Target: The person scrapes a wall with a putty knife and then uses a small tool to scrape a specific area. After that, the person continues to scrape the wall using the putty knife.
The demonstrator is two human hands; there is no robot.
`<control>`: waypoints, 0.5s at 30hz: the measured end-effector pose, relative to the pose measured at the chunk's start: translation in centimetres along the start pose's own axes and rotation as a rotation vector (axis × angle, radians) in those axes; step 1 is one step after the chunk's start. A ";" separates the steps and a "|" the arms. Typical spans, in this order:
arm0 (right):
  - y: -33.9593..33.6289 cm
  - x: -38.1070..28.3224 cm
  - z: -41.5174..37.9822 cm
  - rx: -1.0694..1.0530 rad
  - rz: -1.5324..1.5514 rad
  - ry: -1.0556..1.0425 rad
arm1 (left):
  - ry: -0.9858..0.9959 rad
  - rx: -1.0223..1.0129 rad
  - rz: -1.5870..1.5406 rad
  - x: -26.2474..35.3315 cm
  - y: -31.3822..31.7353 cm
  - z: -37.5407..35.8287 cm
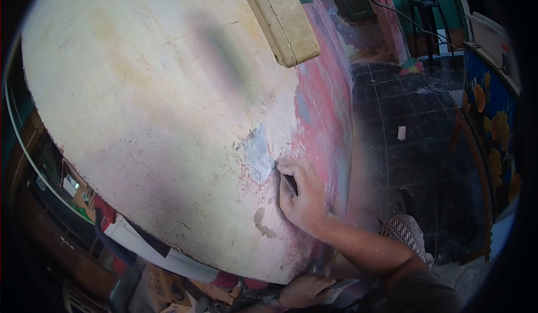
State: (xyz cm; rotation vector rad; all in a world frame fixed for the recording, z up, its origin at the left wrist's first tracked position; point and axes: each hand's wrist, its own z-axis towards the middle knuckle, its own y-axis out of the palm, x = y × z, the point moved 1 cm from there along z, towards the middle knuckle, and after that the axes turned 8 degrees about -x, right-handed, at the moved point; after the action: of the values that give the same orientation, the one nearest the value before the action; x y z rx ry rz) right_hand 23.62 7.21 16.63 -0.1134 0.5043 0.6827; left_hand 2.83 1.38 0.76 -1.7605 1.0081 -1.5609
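My right hand (305, 198) is closed on a thin dark tool (290, 184), its fingertips against the wall (168, 116) at the right edge of a grey-blue patch (258, 153). The paint around that patch is chipped, with pink showing beside it. Below and left of the hand lies a small brownish bare spot (262, 224). At the bottom edge, my left hand (305, 290) is closed beside a greyish flat blade (341, 290) that it seems to hold; its fingertips are partly hidden in shadow.
A cream box-like ledge (294, 38) juts out at the top. Right of the wall is a dark tiled floor (412, 161) with a small pale block (401, 133), a black stool (426, 15) and a blue floral panel (493, 128). Boxes and cloths lie lower left.
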 end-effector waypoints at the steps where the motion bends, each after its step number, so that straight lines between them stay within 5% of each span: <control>1: -0.1 -0.2 0.0 -0.008 -0.008 0.013 | 0.001 0.010 0.000 0.0 0.0 0.0; 15: -0.3 -0.3 0.1 0.014 -0.033 -0.026 | 0.012 -0.013 -0.015 0.9 -0.9 0.0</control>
State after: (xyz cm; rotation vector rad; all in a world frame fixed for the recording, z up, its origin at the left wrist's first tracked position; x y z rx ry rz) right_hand 23.59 6.85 16.81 -0.0996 0.4812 0.6476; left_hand 2.99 1.11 1.99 -1.7733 1.0157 -1.5793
